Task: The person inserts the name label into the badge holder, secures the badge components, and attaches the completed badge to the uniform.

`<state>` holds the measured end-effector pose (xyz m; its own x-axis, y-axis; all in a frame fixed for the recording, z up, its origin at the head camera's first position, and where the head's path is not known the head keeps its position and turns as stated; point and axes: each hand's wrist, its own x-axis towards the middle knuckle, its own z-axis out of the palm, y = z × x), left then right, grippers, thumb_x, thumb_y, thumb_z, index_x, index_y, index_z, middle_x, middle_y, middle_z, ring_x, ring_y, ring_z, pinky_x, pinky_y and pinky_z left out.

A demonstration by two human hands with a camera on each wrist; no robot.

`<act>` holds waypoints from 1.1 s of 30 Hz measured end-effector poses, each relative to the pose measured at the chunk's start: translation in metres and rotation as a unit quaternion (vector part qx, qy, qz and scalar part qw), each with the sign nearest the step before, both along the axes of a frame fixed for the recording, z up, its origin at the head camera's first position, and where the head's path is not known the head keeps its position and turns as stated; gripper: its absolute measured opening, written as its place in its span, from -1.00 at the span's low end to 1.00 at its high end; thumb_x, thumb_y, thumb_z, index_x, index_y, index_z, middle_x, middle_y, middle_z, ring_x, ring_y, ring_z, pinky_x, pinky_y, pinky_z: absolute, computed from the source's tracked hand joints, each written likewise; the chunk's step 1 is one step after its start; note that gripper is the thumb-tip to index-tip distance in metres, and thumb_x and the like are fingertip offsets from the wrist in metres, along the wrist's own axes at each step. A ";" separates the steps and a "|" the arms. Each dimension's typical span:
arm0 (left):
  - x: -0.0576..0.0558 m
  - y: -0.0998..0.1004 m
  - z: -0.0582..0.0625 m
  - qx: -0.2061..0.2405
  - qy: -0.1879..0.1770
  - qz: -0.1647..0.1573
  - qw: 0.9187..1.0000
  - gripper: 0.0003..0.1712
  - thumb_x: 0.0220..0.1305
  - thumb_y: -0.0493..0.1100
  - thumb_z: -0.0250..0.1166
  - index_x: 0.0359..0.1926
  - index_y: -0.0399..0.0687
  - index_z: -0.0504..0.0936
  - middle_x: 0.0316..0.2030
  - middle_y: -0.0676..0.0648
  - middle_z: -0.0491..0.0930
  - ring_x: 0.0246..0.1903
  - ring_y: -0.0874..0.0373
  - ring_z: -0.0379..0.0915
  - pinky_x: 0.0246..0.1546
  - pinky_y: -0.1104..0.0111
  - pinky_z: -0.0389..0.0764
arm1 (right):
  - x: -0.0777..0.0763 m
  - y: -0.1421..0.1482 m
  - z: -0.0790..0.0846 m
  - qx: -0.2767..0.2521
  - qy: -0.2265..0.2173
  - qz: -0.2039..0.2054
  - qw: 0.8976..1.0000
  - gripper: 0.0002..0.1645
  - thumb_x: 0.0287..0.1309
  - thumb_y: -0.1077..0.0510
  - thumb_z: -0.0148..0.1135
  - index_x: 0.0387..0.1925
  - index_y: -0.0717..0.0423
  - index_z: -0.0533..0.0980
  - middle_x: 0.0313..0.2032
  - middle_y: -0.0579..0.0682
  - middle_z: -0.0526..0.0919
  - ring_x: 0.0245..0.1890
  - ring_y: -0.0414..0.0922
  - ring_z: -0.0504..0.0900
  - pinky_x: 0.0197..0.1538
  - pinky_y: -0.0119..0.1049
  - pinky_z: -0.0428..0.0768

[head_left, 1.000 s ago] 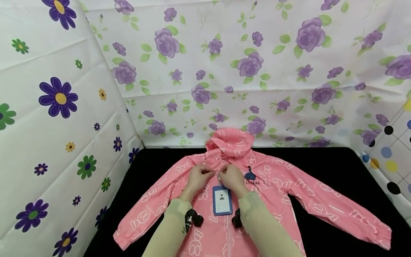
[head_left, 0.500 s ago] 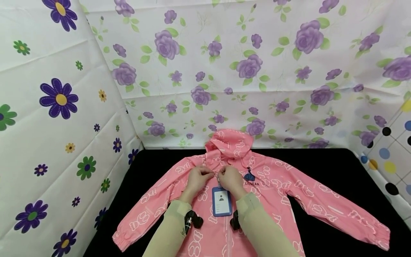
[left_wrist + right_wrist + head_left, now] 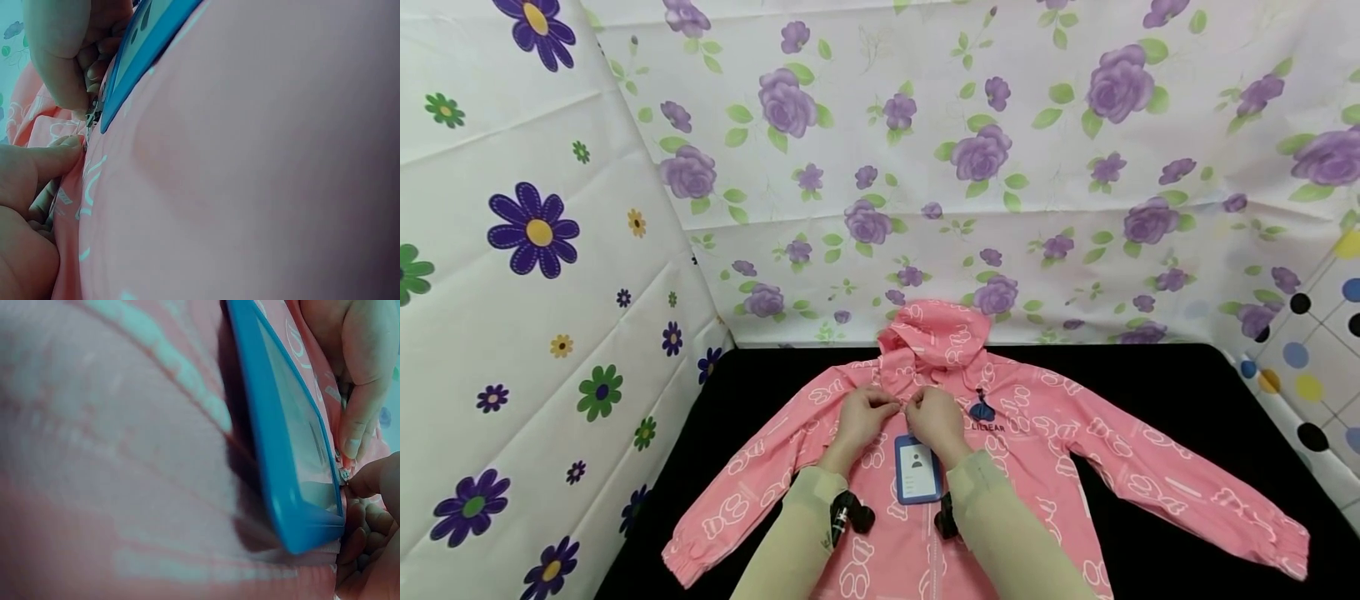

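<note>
A pink hooded jacket [image 3: 1045,467] with white bear outlines lies spread front up. A blue-framed ID badge [image 3: 917,471] rests on its chest beside the zip line. My left hand [image 3: 862,417] pinches jacket fabric near the top of the zip between thumb and forefinger. Right beside it, my right hand [image 3: 936,421] pinches the small metal clip [image 3: 344,476] at the badge's top, its other fingers curled under. Both sets of fingertips nearly meet at the clip in the left wrist view, where the badge frame [image 3: 140,69] stands tilted. From the head, the right fingers hide the clip.
The jacket lies on a black table cover [image 3: 775,379], its sleeves [image 3: 1180,487] stretched out to both sides. A dark blue emblem [image 3: 982,408] with lettering is on the chest. Flowered sheets [image 3: 820,208] hang behind and at the left.
My right hand has shifted slightly left toward the left hand, and its fingers now cover the clip that showed before. The left hand keeps its place.
</note>
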<state>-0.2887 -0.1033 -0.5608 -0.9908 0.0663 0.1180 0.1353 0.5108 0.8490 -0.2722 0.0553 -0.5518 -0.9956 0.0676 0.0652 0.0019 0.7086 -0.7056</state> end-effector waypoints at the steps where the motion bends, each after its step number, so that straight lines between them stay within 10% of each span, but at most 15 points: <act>1: 0.000 0.000 0.000 0.000 0.000 0.001 1.000 -0.95 0.36 -0.26 0.51 -0.24 -0.10 0.90 -0.14 -0.04 0.72 -0.03 0.01 0.62 0.05 0.11 0.67 | 0.000 0.000 0.000 0.000 -0.002 -0.001 1.000 -0.78 0.37 0.13 0.25 -0.45 0.03 0.63 -0.55 -0.10 0.60 -0.57 -0.12 0.55 -0.45 -0.21 0.53; 33: 0.001 -0.003 -0.007 -0.004 0.026 0.011 1.000 -0.93 0.32 -0.20 0.56 -0.21 -0.08 0.90 -0.19 0.00 0.76 -0.14 0.10 0.67 -0.08 0.22 0.74 | 0.002 -0.007 0.001 -0.007 0.007 -0.014 1.000 -0.75 0.39 0.15 0.24 -0.46 0.05 0.61 -0.55 -0.06 0.57 -0.58 -0.09 0.52 -0.47 -0.23 0.48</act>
<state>-0.2880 -0.1064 -0.5678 -0.9846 0.0448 0.1688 0.1672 0.5210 0.8370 -0.2702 0.0481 -0.5507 -0.9923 0.0971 0.0774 0.0125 0.6985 -0.7155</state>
